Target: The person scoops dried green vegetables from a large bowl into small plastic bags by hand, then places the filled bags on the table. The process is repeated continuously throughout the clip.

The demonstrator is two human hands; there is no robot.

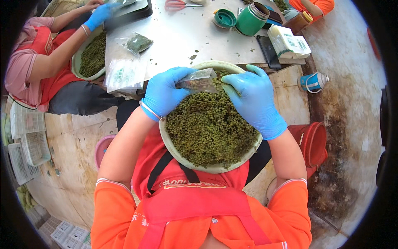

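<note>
My left hand [165, 92], in a blue glove, grips a small clear plastic bag [199, 83] with its open end turned to the right. Some dark contents show through the plastic. Close by, my gloved right hand [253, 97] pinches a few green berry sprigs [219, 80] at the bag's mouth. Both hands are over the far part of a pale round basin [207, 169] on my lap. Heaped in it are small green berries on stems [211, 128], which look like green peppercorns.
A metal table [178, 37] ahead bears a filled bag [139, 43], flat plastic bags [125, 74], scissors [178, 5], a green jar [252, 20] and a white packet stack [288, 42]. A co-worker's gloved hand [99, 16] is at left. Red bucket [306, 143] and blue jug [311, 82] stand right.
</note>
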